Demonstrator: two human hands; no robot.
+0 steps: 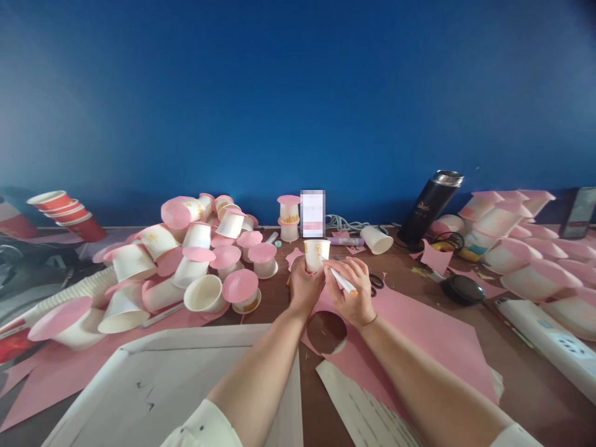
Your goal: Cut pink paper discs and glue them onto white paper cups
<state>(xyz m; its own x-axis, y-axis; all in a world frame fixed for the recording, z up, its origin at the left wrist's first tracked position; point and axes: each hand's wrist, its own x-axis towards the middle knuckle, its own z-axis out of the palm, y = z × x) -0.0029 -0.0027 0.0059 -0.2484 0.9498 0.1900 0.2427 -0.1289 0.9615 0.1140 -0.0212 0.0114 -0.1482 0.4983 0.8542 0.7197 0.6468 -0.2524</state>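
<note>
A white paper cup with an orange-yellow drawing on its side stands upright in my left hand, whose fingers wrap around its lower part. My right hand grips a white marker with an orange end, its tip side at the cup's wall. The exact contact of the tip is hard to make out. Beneath my hands lies pink paper with a round hole cut in it. Scissors lie partly hidden behind my right hand.
Many paper cups with pink discs crowd the left; more pink-topped cups fill the right. A black thermos, a black mouse and a power strip are at right. A phone stands behind the held cup. Red cups lean far left.
</note>
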